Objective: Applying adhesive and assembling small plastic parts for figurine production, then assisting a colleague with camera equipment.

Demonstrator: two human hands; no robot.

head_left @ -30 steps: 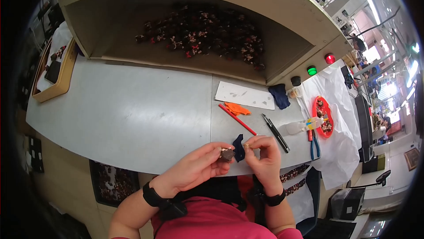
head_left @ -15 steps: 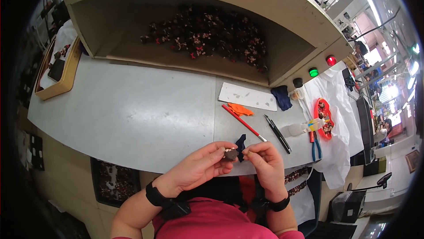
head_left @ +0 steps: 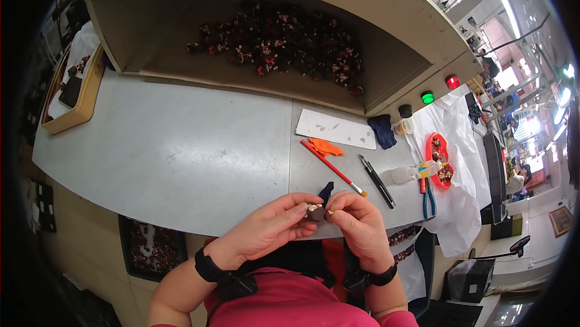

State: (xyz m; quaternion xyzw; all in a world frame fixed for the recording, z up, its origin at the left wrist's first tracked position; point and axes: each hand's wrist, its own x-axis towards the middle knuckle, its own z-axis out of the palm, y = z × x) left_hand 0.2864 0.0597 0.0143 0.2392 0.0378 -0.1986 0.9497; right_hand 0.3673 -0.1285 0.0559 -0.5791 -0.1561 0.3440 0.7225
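Between the thumb and fingers of my left hand (head_left: pixel 272 225) sits a small dark brown figure (head_left: pixel 316 214) with cream-coloured bits on its top. My right hand (head_left: pixel 362 228) is closed in a pinch right beside the figure's right side. Whatever it pinches is too small to make out; a pale speck shows at the fingertips. A scrap of dark blue cloth (head_left: pixel 327 192) lies on the table just beyond my fingers. Both hands are held over the table's near edge.
A red-handled brush (head_left: pixel 332 166), black pen-like tools (head_left: pixel 377 181), orange cloth (head_left: pixel 326 146) and white board (head_left: pixel 335 129) lie ahead. To the right are a clear bottle (head_left: pixel 411 173), pliers (head_left: pixel 428 199) and a red tray (head_left: pixel 439 146). A beige booth (head_left: pixel 386 85) holds many brown figures.
My right hand has moved left, so its fingertips now come up to the brown figure. My left hand keeps its hold. The whole view has shifted slightly.
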